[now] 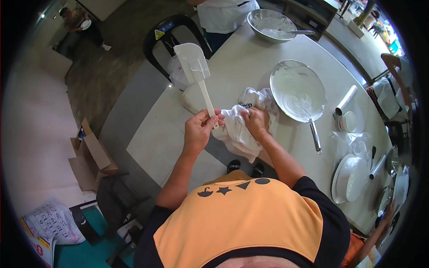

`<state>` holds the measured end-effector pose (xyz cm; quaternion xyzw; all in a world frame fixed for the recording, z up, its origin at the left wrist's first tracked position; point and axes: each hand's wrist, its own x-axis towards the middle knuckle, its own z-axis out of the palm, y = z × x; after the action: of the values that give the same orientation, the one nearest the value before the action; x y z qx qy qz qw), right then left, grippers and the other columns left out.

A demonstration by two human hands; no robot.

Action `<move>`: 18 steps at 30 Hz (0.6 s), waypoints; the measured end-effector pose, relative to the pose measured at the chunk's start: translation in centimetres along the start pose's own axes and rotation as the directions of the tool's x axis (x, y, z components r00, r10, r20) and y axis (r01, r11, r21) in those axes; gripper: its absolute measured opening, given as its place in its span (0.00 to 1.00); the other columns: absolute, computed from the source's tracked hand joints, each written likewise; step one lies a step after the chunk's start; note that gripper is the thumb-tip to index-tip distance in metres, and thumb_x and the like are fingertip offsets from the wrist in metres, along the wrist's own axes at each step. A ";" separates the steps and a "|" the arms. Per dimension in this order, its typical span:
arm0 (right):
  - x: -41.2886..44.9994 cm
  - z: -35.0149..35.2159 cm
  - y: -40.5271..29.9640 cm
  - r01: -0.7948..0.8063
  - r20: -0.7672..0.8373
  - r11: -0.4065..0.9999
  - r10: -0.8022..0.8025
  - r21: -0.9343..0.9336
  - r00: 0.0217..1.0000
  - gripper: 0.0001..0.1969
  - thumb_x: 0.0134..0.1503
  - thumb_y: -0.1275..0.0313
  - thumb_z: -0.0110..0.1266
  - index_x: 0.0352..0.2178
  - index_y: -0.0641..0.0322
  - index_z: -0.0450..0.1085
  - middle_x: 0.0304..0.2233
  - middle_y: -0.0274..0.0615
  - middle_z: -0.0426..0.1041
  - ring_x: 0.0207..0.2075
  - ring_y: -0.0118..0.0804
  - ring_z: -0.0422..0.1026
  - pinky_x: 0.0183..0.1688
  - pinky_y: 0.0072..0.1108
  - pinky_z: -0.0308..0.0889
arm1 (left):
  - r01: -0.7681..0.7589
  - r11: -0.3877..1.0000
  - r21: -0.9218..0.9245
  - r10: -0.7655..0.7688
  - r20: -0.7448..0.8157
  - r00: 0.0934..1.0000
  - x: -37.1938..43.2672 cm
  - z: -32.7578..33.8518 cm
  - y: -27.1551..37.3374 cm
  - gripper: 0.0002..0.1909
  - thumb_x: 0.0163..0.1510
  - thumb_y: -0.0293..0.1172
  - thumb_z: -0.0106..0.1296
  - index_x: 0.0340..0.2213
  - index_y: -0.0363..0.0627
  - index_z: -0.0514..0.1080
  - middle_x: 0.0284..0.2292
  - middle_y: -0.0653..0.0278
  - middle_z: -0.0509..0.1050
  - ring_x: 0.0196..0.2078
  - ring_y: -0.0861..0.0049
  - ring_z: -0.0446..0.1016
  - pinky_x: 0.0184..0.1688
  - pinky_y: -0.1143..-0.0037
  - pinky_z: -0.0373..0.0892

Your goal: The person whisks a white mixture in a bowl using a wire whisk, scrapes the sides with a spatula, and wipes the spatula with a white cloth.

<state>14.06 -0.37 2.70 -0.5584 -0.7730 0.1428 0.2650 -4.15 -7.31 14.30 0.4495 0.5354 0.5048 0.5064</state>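
My left hand [198, 129] grips the handle end of a white spatula [192, 63], its broad blade raised and pointing away from me. My right hand [257, 122] clutches a bunched white cloth [239, 129] at the near edge of the white table [295, 140]. Part of the cloth lies on the tabletop, and part hangs over the edge. Just right of the cloth is a large metal bowl [293, 83] with white cream inside. A whisk [314, 134] rests in it, handle over the rim towards me.
Another metal bowl [271, 26] with cream and a utensil stands at the far end, near a person in white [224, 16]. To the right are a clear roll [347, 100], a tub [348, 122] and a round white cake-like form [356, 179]. A black chair [177, 21] adjoins the table; an open carton [94, 154] lies left.
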 end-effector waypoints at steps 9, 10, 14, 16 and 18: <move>0.3 -4.8 -1.8 -0.411 0.425 -0.110 0.200 0.905 0.883 0.17 0.57 0.65 0.37 0.41 0.65 0.64 0.35 0.38 0.68 0.33 0.26 0.66 0.39 0.14 0.60 | 0.079 0.996 -0.031 -0.074 0.120 0.990 2.2 5.3 -8.7 0.08 0.51 0.25 0.45 0.32 0.34 0.68 0.27 0.61 0.73 0.29 0.79 0.72 0.31 0.79 0.67; -0.3 -2.4 -1.5 -0.307 0.257 0.390 0.176 0.868 0.950 0.16 0.56 0.66 0.38 0.41 0.67 0.63 0.34 0.38 0.69 0.33 0.26 0.67 0.38 0.16 0.62 | -0.103 0.984 0.144 0.095 0.065 0.993 2.5 6.8 -8.7 0.08 0.49 0.26 0.46 0.31 0.34 0.68 0.26 0.58 0.73 0.29 0.76 0.73 0.30 0.77 0.66; 0.3 -2.6 -1.9 -0.214 0.187 0.447 0.104 0.868 0.977 0.15 0.56 0.71 0.38 0.43 0.68 0.59 0.30 0.42 0.70 0.31 0.27 0.69 0.35 0.18 0.65 | -0.142 0.925 0.354 0.116 0.092 0.989 3.0 6.8 -9.7 0.08 0.46 0.27 0.48 0.29 0.35 0.68 0.24 0.56 0.72 0.27 0.73 0.71 0.30 0.75 0.65; 0.9 -3.7 -1.8 -0.260 0.245 0.305 0.085 0.916 0.966 0.15 0.56 0.72 0.37 0.44 0.68 0.58 0.29 0.43 0.71 0.31 0.28 0.70 0.34 0.17 0.65 | -0.133 0.899 0.416 0.070 0.164 0.984 3.3 6.8 -9.8 0.07 0.47 0.26 0.48 0.30 0.37 0.68 0.24 0.61 0.72 0.27 0.79 0.70 0.29 0.78 0.64; 1.4 -3.6 -1.3 -0.301 0.296 0.099 0.059 0.949 0.953 0.16 0.57 0.72 0.36 0.46 0.68 0.55 0.29 0.46 0.71 0.31 0.29 0.71 0.33 0.15 0.65 | 0.017 0.982 0.188 -0.056 0.205 0.977 3.5 7.1 -9.2 0.06 0.48 0.24 0.47 0.30 0.36 0.69 0.24 0.64 0.72 0.27 0.85 0.69 0.28 0.82 0.64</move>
<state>14.74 0.23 6.67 -0.3171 -0.4304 0.6989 0.4752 2.96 -4.03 4.94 0.5352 0.5320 0.3934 0.5251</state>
